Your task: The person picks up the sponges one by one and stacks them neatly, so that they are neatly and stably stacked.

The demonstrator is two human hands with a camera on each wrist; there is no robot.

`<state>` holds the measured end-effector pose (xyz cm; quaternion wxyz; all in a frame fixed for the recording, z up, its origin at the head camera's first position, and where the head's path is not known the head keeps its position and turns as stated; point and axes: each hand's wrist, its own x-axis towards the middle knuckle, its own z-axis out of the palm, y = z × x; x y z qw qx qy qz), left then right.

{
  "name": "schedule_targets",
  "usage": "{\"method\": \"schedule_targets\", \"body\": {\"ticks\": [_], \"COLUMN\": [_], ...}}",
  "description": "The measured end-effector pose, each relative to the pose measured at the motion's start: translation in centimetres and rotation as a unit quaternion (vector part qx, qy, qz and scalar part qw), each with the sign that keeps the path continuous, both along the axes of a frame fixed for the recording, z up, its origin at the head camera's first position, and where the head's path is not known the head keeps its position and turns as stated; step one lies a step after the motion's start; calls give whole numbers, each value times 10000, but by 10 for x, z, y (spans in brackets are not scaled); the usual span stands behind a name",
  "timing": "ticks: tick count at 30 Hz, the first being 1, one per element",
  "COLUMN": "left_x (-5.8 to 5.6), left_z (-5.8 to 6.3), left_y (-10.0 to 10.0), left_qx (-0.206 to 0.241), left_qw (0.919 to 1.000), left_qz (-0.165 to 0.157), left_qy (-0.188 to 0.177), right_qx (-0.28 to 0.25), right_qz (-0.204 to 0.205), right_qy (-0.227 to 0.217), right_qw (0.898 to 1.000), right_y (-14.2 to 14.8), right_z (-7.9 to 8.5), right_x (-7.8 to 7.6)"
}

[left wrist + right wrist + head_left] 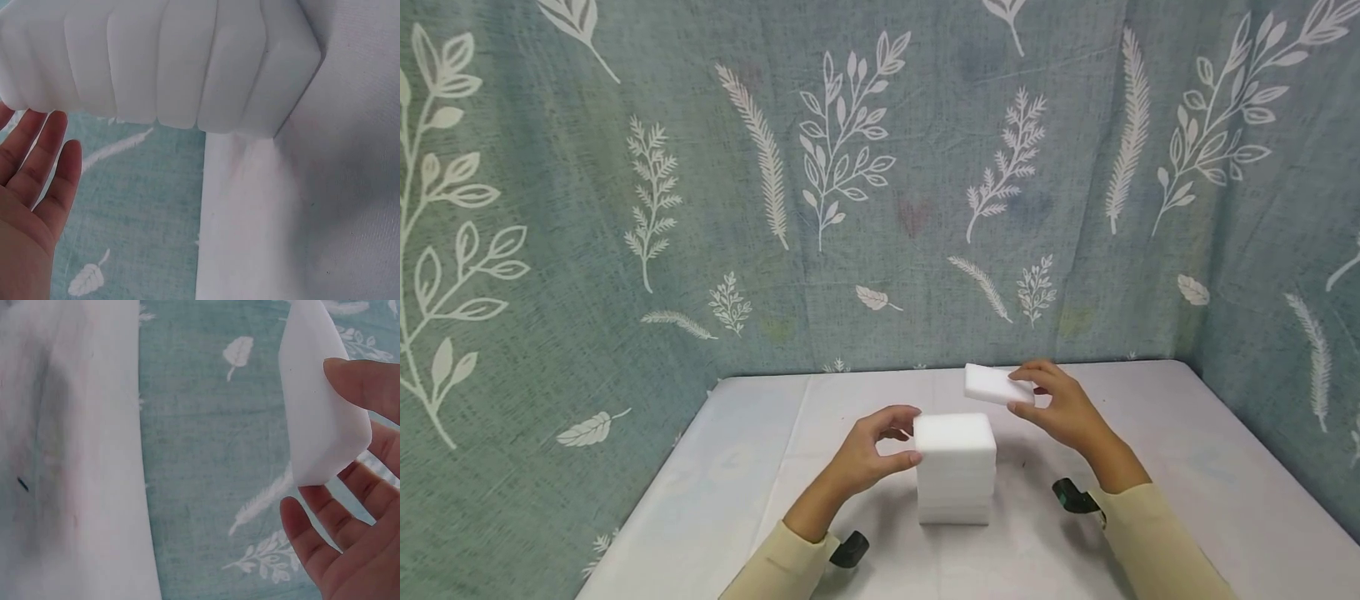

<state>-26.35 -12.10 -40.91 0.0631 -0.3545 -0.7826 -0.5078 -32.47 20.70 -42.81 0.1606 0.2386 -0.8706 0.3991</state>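
Observation:
A stack of several white sponges [956,471] stands upright on the table, its layers showing as seams in the left wrist view. My left hand [872,454] is at the stack's left side near the top, thumb and fingers spread apart, fingertips right at the edge. In the left wrist view the extended fingers [53,150] reach the stack's upper end. My right hand [1063,408] pinches a single white sponge [992,384] between thumb and fingers, holding it tilted above the table, behind and to the right of the stack. The right wrist view shows the thumb [359,381] on that sponge's broad face.
A white cloth covers the table [1150,433]. Blue-green fabric [880,275] with white leaf prints hangs behind it and along both sides. Dark wrist camera mounts [850,550] stick out by both cream sleeves [1150,533]. A small dark mark [23,484] shows on the cloth.

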Motion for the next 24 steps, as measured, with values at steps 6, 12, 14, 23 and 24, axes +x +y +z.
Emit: {"method": "schedule_targets", "body": {"ticks": [6,12,14,23,24], "left_x": [0,-1,-2,-2,-2], "left_z": [1,1,0,0,0], "left_y": [0,0,0,0,0], "left_qx": [68,8,12,-21,-12], "left_qw": [10000,10000,10000,10000,10000], "left_qz": [-32,8,8,-36,-46], "left_qy": [5,-6,17,-4,2], "right_qx": [-75,-50,0,33,24], "right_qz": [86,208,207,413,463], "right_qy": [48,301,437,928,957], "right_qw": [9999,9993,9988,9948,9943], "right_y": [-2,-3,-4,-12,-13], "right_z": [4,11,15,33,34], "right_x": [5,12,15,32,34]}}
